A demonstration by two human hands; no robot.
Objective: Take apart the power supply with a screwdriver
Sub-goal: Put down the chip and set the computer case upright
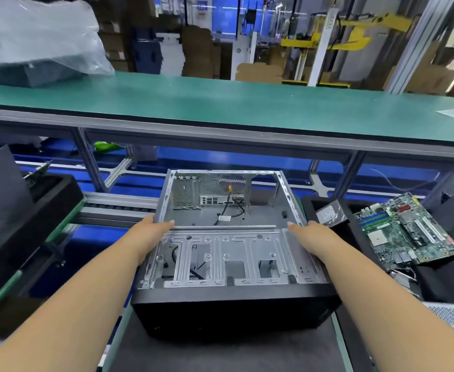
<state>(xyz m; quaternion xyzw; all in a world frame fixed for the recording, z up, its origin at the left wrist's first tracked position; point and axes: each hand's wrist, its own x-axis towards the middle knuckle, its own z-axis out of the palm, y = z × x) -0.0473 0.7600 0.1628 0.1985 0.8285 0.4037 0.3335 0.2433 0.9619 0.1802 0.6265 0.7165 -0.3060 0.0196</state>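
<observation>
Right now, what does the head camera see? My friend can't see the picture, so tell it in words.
Two bare hands, left hand and right hand, rest with straight fingers on the side rims of an opened, mostly empty computer case. A loose green motherboard lies to the right, and a long green workbench runs behind.

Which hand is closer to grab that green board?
Right. The right hand rests on the case side next to the green motherboard. The left hand is on the far side.

No legible text or labels.
</observation>
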